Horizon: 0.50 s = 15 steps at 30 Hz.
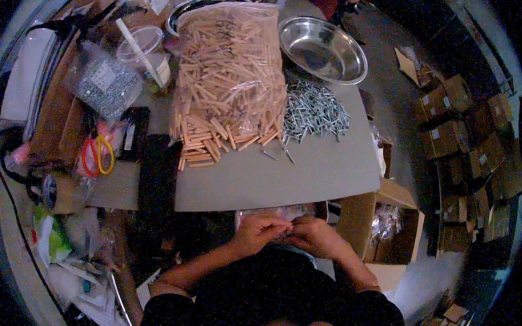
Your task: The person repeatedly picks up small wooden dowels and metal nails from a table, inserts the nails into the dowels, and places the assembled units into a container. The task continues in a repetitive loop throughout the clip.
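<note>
Screws (pixel 316 113), dowels (pixel 226 87) on grey tabletop (pixel 274 180); dim boxes (pixel 445 140) rightward, probably cardboard.

- tan, slim wooden dowels (pixel 229 75);
- silvery, slender metal screws (pixel 316 113);
- shiny silver, round metal basin (pixel 319 47);
- red looped handle (pixel 83 155); yellow looped handle (pixel 112 154);
- plain grey, flat tabletop (pixel 274 183)

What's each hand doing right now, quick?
Left hand: looks curled; can't tell whether it's holding anything.
Right hand: curled too, beside the left; can't tell either.
</note>
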Tool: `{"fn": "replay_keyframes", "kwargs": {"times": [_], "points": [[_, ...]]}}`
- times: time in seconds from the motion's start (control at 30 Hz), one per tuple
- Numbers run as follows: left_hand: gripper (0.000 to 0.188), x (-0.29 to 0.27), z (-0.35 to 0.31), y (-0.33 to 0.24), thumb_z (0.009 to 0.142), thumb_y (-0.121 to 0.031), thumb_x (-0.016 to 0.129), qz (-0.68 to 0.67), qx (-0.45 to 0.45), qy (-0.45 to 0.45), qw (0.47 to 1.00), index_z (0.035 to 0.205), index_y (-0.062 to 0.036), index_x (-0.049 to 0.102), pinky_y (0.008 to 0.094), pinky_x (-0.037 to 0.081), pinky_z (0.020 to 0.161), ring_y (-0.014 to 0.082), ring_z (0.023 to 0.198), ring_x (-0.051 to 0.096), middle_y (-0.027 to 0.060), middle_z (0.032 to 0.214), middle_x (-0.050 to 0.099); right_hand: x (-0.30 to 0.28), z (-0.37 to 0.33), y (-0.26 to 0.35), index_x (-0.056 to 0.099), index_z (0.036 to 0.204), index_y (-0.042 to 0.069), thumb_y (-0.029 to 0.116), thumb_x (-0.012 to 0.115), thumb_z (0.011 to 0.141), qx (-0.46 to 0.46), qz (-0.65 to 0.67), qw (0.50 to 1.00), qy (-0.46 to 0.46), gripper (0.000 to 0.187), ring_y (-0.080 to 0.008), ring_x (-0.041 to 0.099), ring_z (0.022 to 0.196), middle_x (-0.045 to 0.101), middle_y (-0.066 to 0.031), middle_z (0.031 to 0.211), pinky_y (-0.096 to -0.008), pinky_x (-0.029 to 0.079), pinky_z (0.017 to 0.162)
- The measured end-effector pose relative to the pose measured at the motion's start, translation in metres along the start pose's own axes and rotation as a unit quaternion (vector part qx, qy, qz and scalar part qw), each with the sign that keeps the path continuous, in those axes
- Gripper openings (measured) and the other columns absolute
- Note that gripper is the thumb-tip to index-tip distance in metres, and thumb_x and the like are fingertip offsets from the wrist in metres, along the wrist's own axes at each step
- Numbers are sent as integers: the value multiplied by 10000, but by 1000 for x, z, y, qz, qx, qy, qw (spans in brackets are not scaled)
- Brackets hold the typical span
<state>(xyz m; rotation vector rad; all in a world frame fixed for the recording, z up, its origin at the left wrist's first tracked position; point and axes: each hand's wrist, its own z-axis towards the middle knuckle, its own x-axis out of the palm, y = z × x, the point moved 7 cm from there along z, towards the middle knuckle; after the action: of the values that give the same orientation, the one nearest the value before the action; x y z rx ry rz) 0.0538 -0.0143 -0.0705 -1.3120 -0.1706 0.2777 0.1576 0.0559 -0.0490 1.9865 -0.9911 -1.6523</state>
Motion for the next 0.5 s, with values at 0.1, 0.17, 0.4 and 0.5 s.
{"fn": "replay_keyframes", "kwargs": {"times": [0.1,0.17,0.4,0.5], "points": [[151,-19,-13,0,811,-145,657,-43,-49,-20,998,900,-23,669,276,453,590,155,601,551,47,680,603,-41,28,41,610,893,35,128,632,755,-40,-54,994,84,169,-349,582,806,608,-149,858,-404,478,703],[155,-28,-18,5,807,-142,665,-76,-98,-22,992,900,-18,667,265,452,579,136,575,536,23,650,594,-68,50,40,611,906,42,102,623,747,-46,-25,998,-33,170,-342,583,818,608,-151,858,-405,477,723],[115,-38,-7,-21,777,-83,690,-149,-136,-56,978,856,-5,659,281,457,665,141,673,553,47,687,608,-67,144,67,539,1144,90,153,498,773,-203,-309,911,-182,379,-324,508,1062,564,-125,1108,-412,448,866],[107,-43,-12,-20,782,-68,679,-137,-41,-45,989,863,-2,656,293,456,704,145,725,560,69,796,631,-55,159,74,531,1149,85,164,498,772,-229,-369,884,-172,387,-320,486,1098,563,-111,1114,-429,420,902]]}}
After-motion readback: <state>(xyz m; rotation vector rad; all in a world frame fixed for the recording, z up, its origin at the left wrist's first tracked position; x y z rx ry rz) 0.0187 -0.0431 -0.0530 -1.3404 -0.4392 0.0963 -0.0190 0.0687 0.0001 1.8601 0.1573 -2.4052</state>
